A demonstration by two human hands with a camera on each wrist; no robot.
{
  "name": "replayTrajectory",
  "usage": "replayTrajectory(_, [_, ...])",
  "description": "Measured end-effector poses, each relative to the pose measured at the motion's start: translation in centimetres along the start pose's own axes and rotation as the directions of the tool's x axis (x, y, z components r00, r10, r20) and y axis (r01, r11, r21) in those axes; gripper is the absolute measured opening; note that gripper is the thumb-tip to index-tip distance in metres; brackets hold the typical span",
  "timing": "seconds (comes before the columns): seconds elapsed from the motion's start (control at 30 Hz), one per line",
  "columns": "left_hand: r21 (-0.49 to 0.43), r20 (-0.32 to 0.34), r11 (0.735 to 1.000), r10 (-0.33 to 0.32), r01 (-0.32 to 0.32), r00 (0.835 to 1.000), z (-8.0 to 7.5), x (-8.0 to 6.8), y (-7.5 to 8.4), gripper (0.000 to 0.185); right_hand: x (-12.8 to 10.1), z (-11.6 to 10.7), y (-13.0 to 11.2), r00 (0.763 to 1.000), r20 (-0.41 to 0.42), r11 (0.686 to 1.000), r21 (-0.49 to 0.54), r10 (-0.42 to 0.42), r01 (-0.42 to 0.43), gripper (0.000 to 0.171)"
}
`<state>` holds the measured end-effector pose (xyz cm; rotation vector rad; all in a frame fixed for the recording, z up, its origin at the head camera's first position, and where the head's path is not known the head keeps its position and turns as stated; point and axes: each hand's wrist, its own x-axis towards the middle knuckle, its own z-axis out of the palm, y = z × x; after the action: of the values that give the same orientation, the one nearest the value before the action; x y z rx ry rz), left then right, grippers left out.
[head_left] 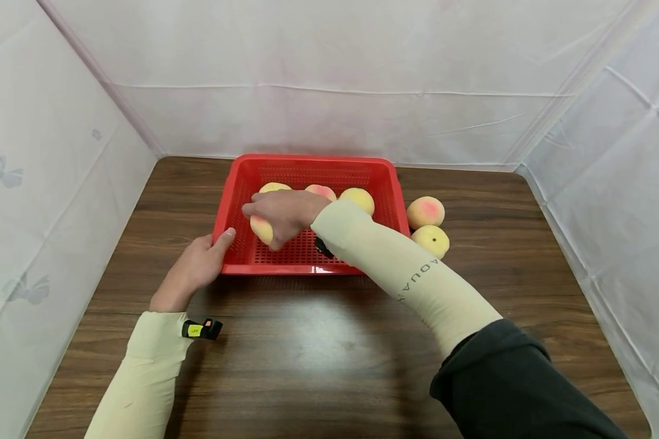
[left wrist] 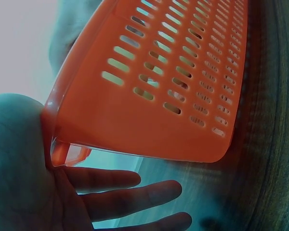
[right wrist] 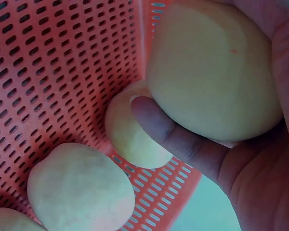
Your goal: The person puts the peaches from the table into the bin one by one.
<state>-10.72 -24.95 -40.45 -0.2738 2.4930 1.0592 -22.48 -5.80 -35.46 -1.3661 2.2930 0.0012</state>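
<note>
A red plastic basket (head_left: 313, 269) with slotted walls stands on the wooden table. At its near left corner my left hand (head_left: 200, 262) holds the rim, thumb over the edge and the other fingers stretched out along the outside. Inside the basket, my right hand (head_left: 288, 213) grips a yellow peach with a pink blush (head_left: 262, 230). The right wrist view shows this peach (right wrist: 212, 72) between thumb and palm side, above the slotted floor. Further peaches lie behind it in the basket: one at the left (head_left: 275, 186), a pinkish one (head_left: 321, 191) and a yellow one (head_left: 359, 199).
Two more peaches, one blushed (head_left: 425, 212) and one yellow (head_left: 431, 239), lie on the table (head_left: 318, 353) against the basket's right side. White sheeting (head_left: 329, 116) hangs along the back and both sides. My right forearm crosses over the basket's near right rim.
</note>
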Motion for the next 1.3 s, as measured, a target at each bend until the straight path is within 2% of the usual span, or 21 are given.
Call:
replayTrajectory(0.3, [-0.001, -0.002, 1.0, -0.001, 0.001, 1.0, 0.1, -0.1, 0.2, 0.071, 0.5, 0.6, 0.0, 0.999, 0.038, 1.0, 0.007, 0.018, -0.018, 0.066])
replayTrajectory(0.67, [-0.004, -0.015, 1.0, 0.024, -0.024, 1.0, 0.1, 0.0, 0.2, 0.072, 1.0, 1.3, 0.2, 1.0, 0.002, 0.999, -0.043, -0.024, 0.024, 0.059])
replayTrajectory(1.13, [-0.009, -0.014, 1.0, 0.029, -0.029, 0.999, 0.1, 0.0, 0.1, 0.072, 1.7, 2.0, 0.0, 0.998, 0.065, 0.998, -0.059, 0.0, 0.004, 0.069])
replayTrajectory(1.3, [-0.01, -0.011, 1.0, 0.025, -0.026, 1.0, 0.0, -0.1, 0.1, 0.072, 2.0, 2.6, -0.1, 0.996, 0.085, 0.997, -0.071, -0.022, 0.028, 0.074])
